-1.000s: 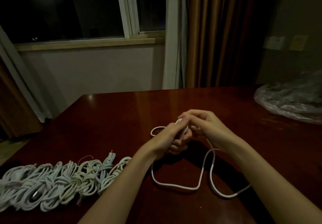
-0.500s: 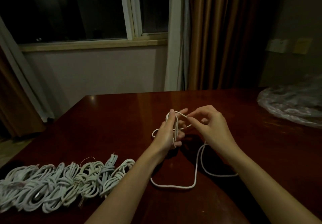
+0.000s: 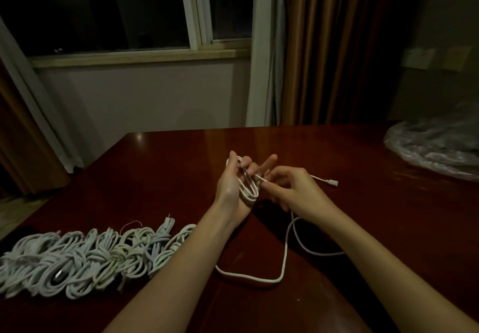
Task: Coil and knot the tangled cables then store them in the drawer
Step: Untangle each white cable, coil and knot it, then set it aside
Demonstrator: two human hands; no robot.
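At the centre of the dark red polished wooden surface (image 3: 160, 177), the left hand (image 3: 233, 185) stands upright with its fingers mostly straight and several turns of the thin white charging cable (image 3: 285, 255) wound lengthwise round its palm. At three o'clock from it, touching the coil, the right hand (image 3: 295, 190) pinches the strand between thumb and curled fingers. The cable's white plug end (image 3: 331, 183) sticks out past that hand toward three o'clock, just above the wood. The unwound slack drops from the hands toward six o'clock and lies in a loose loop on the surface.

The step in hand looks like coiling, with a fair length left to take up. To do it well, each new turn should lie flat beside the last, not cross it, and the right hand should let the strand slide under light tension so the slack feeds up without kinking. Enough tail must be kept for the knot.

At eight o'clock, well apart from the hands, a row of already knotted white cable bundles (image 3: 85, 257) rests on the wood. A crumpled clear plastic bag (image 3: 435, 148) sits at two o'clock. No drawer is in view.
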